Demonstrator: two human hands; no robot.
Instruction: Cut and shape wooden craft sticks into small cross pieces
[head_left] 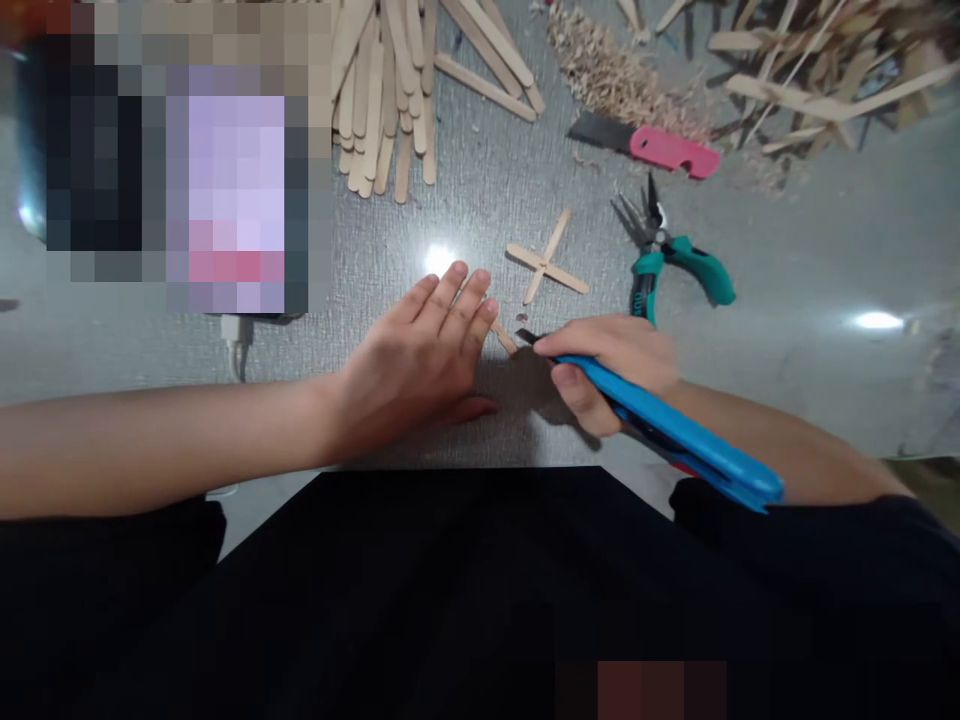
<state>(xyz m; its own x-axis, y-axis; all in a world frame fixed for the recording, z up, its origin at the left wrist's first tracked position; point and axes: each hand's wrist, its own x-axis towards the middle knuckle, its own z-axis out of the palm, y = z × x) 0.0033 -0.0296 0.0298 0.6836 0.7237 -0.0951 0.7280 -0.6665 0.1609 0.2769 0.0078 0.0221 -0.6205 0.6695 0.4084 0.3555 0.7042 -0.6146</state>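
My left hand (435, 345) lies flat on the table with its fingers stretched out and slightly parted. Beside its little finger shows a short end of a wooden craft stick (504, 338); whatever lies under the palm is hidden. A blue utility knife (660, 415) is gripped in my right hand (611, 365), its dark blade pointing left, close to the stick's end. Just beyond the hands, two craft sticks form a cross (543, 265) on the table. A small dark speck (522, 317) sits between the cross and the blade.
Green-handled pliers (660, 240) lie open beyond my right hand. Further back are a pink-handled cutter (671, 150), wood shavings (611, 75), craft sticks (386, 100) and a heap of cut sticks (832, 90). A blurred-out device (236, 190) with a white cable (236, 340) is at left.
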